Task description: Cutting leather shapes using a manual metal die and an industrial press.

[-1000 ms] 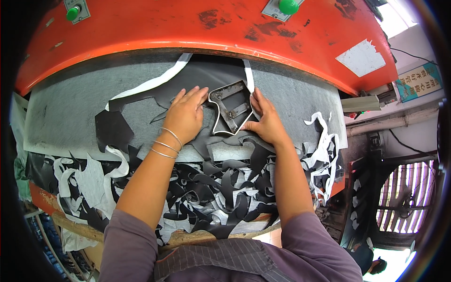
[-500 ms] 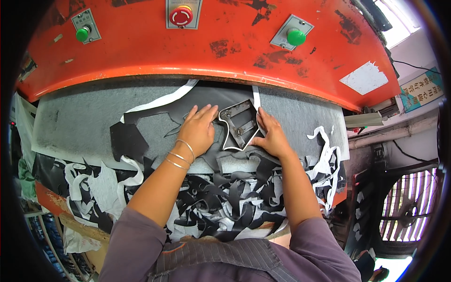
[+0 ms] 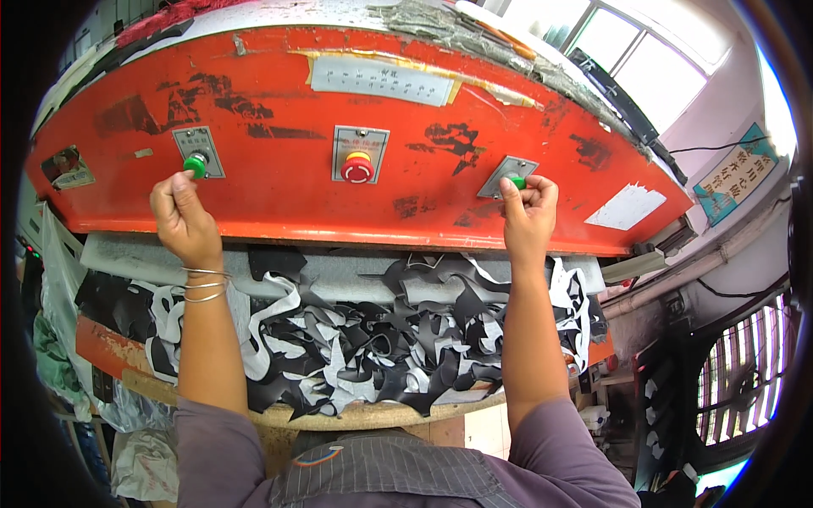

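Observation:
My left hand (image 3: 185,222), with several bangles on its wrist, is raised to the left green push button (image 3: 196,164). Its fingers are curled closed, and their tips touch the button. At the right green push button (image 3: 517,182), my right hand (image 3: 529,216) has its fingers folded in and its thumb against the button, partly covering it. Both buttons sit on metal plates on the front of a red press beam (image 3: 279,203). Black and white scraps (image 3: 398,339) lie below, between my forearms. The metal cutting die is hidden from view.
A red stop button (image 3: 357,168) with a yellow collar sits between the green ones. Beneath the beam, a strip of the grey cutting pad (image 3: 339,269) shows. A wooden edge (image 3: 364,415) borders the scraps near me. A fan (image 3: 737,381) stands at the right.
Both hands have left the metal die on the black sheet and risen to the two green buttons. The view has tilted up, and the beam now hides most of the pad and the die.

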`<state>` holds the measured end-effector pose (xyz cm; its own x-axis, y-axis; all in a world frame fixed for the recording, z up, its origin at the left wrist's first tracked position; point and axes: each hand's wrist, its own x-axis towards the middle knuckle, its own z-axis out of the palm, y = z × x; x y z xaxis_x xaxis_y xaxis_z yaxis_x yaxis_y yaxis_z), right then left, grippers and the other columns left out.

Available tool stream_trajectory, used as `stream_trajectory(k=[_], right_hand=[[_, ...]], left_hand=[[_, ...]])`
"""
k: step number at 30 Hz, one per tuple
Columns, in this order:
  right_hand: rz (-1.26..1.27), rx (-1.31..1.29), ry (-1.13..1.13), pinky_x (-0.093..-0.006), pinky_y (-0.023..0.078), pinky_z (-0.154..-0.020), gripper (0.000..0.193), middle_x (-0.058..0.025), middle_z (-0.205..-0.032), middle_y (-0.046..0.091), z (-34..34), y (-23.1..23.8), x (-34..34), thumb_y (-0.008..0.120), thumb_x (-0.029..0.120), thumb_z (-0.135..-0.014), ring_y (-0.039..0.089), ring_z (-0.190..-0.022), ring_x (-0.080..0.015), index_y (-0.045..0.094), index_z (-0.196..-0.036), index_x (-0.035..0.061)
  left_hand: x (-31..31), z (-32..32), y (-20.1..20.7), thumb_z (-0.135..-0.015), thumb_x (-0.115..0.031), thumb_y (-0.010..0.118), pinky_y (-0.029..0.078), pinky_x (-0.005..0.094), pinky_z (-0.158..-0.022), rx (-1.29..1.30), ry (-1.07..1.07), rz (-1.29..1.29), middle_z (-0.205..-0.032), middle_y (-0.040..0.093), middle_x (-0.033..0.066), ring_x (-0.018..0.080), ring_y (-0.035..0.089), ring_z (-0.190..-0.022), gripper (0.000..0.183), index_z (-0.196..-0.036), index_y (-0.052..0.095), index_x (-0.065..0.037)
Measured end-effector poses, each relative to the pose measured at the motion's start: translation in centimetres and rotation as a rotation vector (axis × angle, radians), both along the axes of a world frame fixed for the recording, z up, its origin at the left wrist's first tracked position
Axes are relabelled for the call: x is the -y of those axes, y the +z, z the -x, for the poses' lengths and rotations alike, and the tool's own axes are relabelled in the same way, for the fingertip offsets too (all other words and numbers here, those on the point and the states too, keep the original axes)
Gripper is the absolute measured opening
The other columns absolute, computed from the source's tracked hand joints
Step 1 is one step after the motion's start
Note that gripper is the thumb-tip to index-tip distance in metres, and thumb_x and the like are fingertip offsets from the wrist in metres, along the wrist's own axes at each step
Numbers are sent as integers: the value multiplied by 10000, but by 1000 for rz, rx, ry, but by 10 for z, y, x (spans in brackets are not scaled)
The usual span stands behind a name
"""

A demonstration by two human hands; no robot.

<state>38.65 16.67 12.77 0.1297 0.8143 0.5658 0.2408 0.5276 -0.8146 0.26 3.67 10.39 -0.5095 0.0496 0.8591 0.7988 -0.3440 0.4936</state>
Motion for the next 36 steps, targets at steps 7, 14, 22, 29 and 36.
stream_trajectory(k=[7, 14, 22, 29, 36], right_hand=[[-84, -90, 99, -229, 394, -546, 292, -19, -752, 560, -23, -9, 96, 697, 150, -879, 474, -608, -73, 458, -995, 29], [28, 1001, 537, -401, 482, -805, 426, -128, -956, 633, -39, -87, 294, 791, 333, -729, 600, -903, -325, 635, -986, 30], [-41, 1163, 308, -369, 477, -787, 445, -105, -893, 604, -48, -129, 298, 827, 182, -577, 573, -872, -285, 643, -963, 60], [167, 1298, 535, -362, 507, -795, 452, -120, -969, 658, -54, -77, 250, 784, 333, -692, 619, -929, -292, 689, -1054, 79], [272, 1013, 30, -457, 487, -877, 724, -203, -1132, 601, 25, -47, 45, 670, 609, -766, 532, -1127, -361, 581, -1180, 22]], left_hand=[[107, -37, 30, -933, -116, 575, 360, 341, -572, -168, -148, 429, -674, 470, 80, 181, 433, -608, 273, -712, 444, -25], [242, -181, -80, -695, -480, 762, 503, 384, -762, -443, -702, 1123, -952, 634, 83, 281, 612, -889, 558, -1059, 650, -72], [246, -225, -98, -633, -193, 791, 425, 386, -780, -441, -453, 1099, -896, 539, 85, 277, 541, -903, 420, -995, 609, -81], [214, -206, -75, -674, -340, 798, 454, 409, -756, -454, -595, 1305, -870, 585, 96, 299, 578, -867, 389, -935, 661, -86], [28, -189, -38, -825, -355, 671, 493, 437, -766, -318, -748, 1225, -898, 647, 117, 321, 612, -899, 293, -921, 669, -79]])
